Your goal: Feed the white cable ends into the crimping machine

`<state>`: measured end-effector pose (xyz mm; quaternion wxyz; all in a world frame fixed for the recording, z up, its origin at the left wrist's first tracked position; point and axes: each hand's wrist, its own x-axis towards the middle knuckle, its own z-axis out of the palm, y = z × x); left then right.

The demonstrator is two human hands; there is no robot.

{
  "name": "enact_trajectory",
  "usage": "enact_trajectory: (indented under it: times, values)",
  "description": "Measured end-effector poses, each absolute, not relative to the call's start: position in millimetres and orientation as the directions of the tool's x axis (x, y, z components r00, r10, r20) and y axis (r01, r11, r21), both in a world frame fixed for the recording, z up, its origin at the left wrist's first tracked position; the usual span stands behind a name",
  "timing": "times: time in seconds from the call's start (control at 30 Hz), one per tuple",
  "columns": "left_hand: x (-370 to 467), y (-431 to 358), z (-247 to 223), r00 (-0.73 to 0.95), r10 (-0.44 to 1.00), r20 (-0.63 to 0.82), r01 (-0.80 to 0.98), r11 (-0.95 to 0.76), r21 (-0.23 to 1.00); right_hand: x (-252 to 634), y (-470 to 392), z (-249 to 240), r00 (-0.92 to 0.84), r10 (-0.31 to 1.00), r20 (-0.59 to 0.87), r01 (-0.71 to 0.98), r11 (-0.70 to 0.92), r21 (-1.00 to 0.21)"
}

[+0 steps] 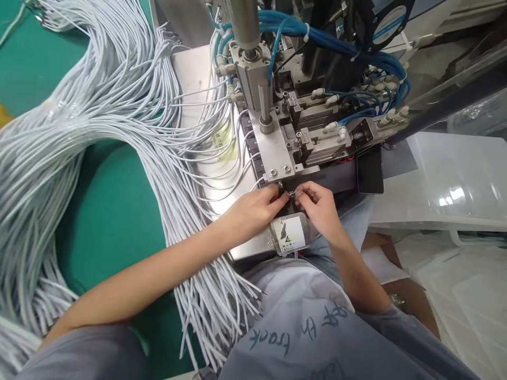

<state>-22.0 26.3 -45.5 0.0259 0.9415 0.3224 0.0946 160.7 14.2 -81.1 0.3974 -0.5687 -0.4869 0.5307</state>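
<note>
My left hand (pixel 255 210) is closed in a pinch at the front of a metal press machine (pixel 273 153). Facing it, my right hand (pixel 321 207) pinches too, its fingertips almost meeting those of the left. Between them shows a small shiny metal part (pixel 292 194), too tiny to name; the fingers of both hands touch it or hide its ends. White cables (pixel 233 182) run across a steel plate (pixel 216 208) into a row of black holders (pixel 253 145) just beyond my left hand. Below the hands sits a clear cover with a white warning label (pixel 291 235).
A thick bundle of white cables (pixel 130 132) spreads over the green table mat (pixel 109 211) at the left. Blue air hoses (pixel 328 39) loop above the machine. To the right are a dark phone-like slab (pixel 370 171) and a translucent plastic bin (pixel 447 184).
</note>
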Motion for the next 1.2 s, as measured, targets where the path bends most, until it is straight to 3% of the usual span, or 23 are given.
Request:
enact_trajectory:
  times: [0.47, 0.8, 1.03, 1.2]
  values:
    - [-16.0, 27.4, -35.1, 0.83, 0.555, 0.059, 0.557, -0.83, -0.029, 164.1, 22.4, -75.0, -0.084, 0.952, -0.294, 0.144, -0.28, -0.949]
    - [-11.8, 27.7, -31.0, 0.837, 0.547, -0.036, 0.547, -0.837, -0.001, 160.8, 20.8, -75.3, -0.008, 0.973, -0.23, 0.147, -0.226, -0.963]
    - [-11.2, 21.5, -22.0, 0.783, 0.618, -0.062, 0.62, -0.785, 0.009, 162.5, 24.0, -84.1, -0.192, 0.957, -0.217, 0.174, -0.185, -0.967]
    - [-17.5, 17.8, -12.2, 0.703, 0.698, -0.138, 0.698, -0.714, -0.054, 164.5, 27.4, -91.8, -0.162, 0.974, -0.158, 0.26, -0.112, -0.959]
